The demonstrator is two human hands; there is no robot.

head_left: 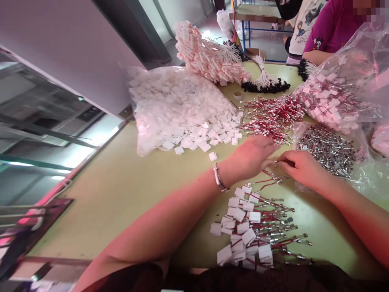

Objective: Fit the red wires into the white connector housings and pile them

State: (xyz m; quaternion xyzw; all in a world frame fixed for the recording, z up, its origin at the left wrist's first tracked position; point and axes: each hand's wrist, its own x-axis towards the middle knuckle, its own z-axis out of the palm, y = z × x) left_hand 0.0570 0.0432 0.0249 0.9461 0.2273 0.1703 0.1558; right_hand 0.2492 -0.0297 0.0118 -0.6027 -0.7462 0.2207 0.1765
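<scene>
My left hand point(253, 156), with a bracelet at the wrist, is over the table just in front of the piles of short red wires point(273, 111). Its thumb and fingers come together, but what they hold is hidden. Close by on the right, my right hand point(299, 166) pinches a tiny metal-ended piece whose kind is too small to make out. The fingertips of both hands almost meet. Below them lie a few red wires with metal ends point(270, 178). Nearer to me is a heap of white flat connector pieces point(243, 227) on red wires, with glass fuses point(276, 235) at the wire ends.
A clear bag of white pieces point(182, 105) spills onto the table point(121, 194). Right stand an open bag of glass fuses point(328, 150) and a bag of wired pieces point(331, 97). Bundles of white wires with black ends point(264, 83) lie behind. Across the table sits a person point(325, 32).
</scene>
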